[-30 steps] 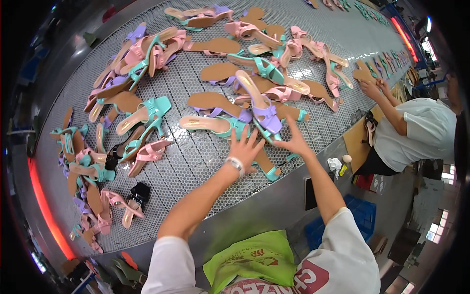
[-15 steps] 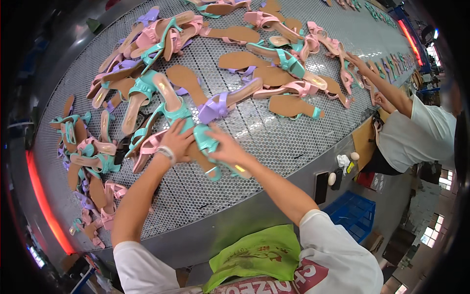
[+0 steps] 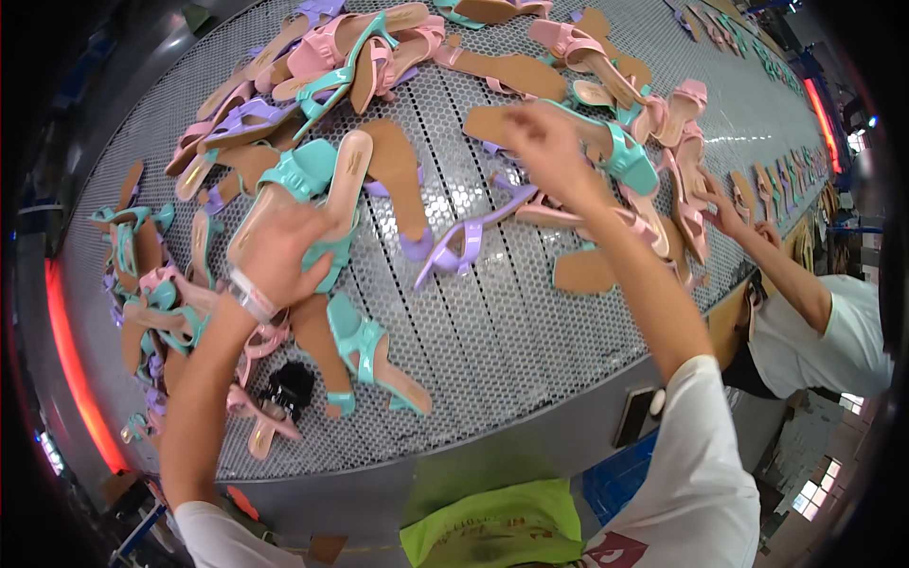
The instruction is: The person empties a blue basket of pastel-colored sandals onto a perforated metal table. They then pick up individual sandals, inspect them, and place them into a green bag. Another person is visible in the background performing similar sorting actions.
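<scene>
My left hand (image 3: 279,256) is closed round the turquoise strap of a sandal (image 3: 352,175), whose pale insole points away from me. The palm hides part of the sandals beneath it. Farther off on the right, my right hand (image 3: 549,156) is stretched out, slightly blurred, its fingers apart over the tan sole of a turquoise sandal (image 3: 630,163); whether they touch it I cannot tell. A purple sandal (image 3: 464,244) lies tilted between my hands. Nearer to me rests another turquoise sandal (image 3: 365,350), beside one with its tan sole up (image 3: 320,346).
Pink, purple and turquoise sandals are heaped across the perforated metal table (image 3: 492,331). A black fluffy item (image 3: 292,386) lies near its front edge. On the right a co-worker's hand (image 3: 724,208) reaches in among sandals. A phone (image 3: 634,417) and a blue crate (image 3: 611,483) are nearby.
My right hand has let go of the turquoise sandal and moved far right, over other sandals. The purple sandal has tipped onto its side. My left hand stays at its turquoise sandal.
</scene>
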The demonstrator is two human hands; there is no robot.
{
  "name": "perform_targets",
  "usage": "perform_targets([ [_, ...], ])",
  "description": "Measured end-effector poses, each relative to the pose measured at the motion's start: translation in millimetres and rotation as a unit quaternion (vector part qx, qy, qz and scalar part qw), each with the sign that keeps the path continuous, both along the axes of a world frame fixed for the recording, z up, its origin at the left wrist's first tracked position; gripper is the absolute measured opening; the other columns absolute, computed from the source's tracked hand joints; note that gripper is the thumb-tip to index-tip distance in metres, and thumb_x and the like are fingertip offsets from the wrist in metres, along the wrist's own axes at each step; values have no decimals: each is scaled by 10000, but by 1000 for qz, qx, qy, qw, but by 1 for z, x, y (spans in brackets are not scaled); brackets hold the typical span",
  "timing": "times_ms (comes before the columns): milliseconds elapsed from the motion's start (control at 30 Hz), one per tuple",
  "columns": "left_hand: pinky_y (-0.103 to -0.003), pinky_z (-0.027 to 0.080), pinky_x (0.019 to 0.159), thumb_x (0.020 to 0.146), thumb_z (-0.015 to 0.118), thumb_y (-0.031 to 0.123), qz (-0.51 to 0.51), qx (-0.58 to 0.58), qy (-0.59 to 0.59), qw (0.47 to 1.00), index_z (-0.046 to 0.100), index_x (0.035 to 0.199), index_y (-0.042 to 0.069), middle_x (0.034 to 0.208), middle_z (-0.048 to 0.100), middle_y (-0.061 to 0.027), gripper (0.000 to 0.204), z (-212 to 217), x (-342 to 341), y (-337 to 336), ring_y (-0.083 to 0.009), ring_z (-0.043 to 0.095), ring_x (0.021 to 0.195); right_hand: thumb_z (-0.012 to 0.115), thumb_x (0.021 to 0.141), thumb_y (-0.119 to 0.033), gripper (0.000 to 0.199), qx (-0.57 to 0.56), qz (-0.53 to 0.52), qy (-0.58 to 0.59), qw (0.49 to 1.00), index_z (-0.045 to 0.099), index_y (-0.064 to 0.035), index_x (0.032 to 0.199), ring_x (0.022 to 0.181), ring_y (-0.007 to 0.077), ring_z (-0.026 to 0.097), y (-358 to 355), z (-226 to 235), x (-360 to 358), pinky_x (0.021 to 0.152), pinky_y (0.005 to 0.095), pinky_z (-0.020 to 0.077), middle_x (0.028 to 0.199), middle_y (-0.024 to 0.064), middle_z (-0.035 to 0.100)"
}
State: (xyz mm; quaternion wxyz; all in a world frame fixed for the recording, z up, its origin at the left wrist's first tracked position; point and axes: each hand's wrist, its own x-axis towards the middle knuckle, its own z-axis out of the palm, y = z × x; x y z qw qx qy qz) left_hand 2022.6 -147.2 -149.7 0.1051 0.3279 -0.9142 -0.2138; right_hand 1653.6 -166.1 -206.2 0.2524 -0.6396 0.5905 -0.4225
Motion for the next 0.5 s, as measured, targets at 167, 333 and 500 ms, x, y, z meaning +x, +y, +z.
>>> perform_targets([
  [167, -509, 366, 991, 669, 746, 282, 7, -256, -51, 965, 501, 1296, 186, 1329, 462, -114, 680, -15, -122, -149, -384, 369, 1260, 632, 843, -398, 628, 84, 30, 123, 988, 481, -8, 1310, 1178, 236, 508, -179, 32, -44, 944, 338, 432, 1274, 186, 539],
  [333, -630, 247, 1043, 592, 792, 567, 106, -68, -340, 932, 420, 1374, 116, 1463, 328, -130, 976, -20, -203, -237, -358, 332, 1338, 629, 842, -391, 567, 25, -27, 134, 990, 488, -77, 1292, 1158, 286, 525, -325, -32, -85, 976, 395, 400, 1283, 197, 531],
  [500, -504, 440, 893, 832, 597, 287, 32, -230, -309, 923, 642, 1142, 170, 1253, 517, -67, 334, -60, -175, -240, -314, 523, 1154, 664, 817, -378, 445, 102, 114, 220, 964, 581, -73, 1129, 1133, 299, 538, -366, -53, -66, 951, 394, 417, 1266, 190, 542],
])
